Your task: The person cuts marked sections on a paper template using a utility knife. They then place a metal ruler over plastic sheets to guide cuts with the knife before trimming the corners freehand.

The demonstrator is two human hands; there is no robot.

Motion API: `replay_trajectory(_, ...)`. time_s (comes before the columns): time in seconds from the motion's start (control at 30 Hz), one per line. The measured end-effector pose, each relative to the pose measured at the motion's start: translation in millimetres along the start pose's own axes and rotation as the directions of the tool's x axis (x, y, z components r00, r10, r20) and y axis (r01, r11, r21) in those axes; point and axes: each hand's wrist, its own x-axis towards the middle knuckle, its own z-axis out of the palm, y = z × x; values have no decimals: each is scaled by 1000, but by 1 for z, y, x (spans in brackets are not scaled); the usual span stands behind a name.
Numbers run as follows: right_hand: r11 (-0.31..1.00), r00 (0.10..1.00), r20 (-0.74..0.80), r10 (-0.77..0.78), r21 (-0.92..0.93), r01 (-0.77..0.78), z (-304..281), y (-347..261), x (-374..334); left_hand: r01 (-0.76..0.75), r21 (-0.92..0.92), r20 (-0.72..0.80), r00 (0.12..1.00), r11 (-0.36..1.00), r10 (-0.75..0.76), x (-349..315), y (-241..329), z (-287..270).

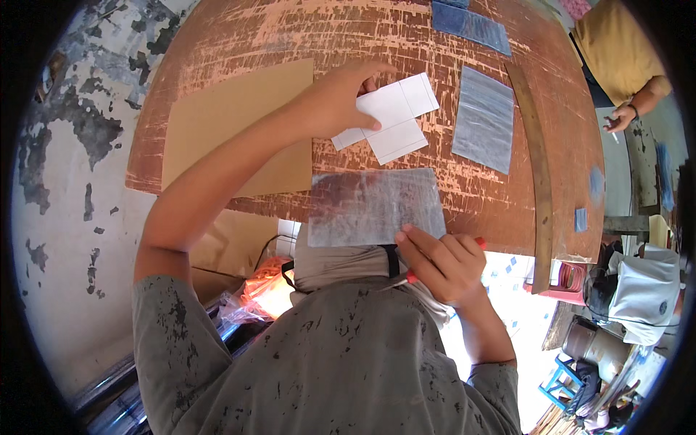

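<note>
My left hand (337, 98) reaches over the wooden table and grips a white paper cutout (395, 109) marked with thin lines, its thumb on top. At the table's near edge lies a greyish, streaked, partly see-through sheet (373, 210). My right hand (446, 268) is at that sheet's near right corner, thumb and forefinger on or just over it. The same hand is closed round a red-handled tool (412, 277) with a thin metal shaft pointing left toward my body; whether it is a screwdriver or an awl I cannot make out.
A brown board (246, 138) lies left on the scratched table (478, 217). Another greyish sheet (484, 119), a long wooden strip (535, 174) and blue pieces (471, 29) lie to the right and far side. A person in a yellow top (620, 51) stands beyond the right edge.
</note>
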Motion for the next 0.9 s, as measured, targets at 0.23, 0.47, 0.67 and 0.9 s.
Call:
replay_trajectory(0.23,976,957,242,160,107,-190,17,-6,15,-25,-177,-34,999,984,19,5,8,-38)
replay_trajectory(0.47,806,787,175,591,-136,-575,-18,65,11,12,-417,-197,975,909,-103,-64,9,-50)
replay_trajectory(0.67,763,676,354,647,-279,-584,-42,60,-9,224,-278,173,968,934,-181,-141,7,-30)
replay_trajectory(0.9,882,721,519,459,-167,-441,-76,17,-44,-85,-271,51,994,959,102,-184,11,20)
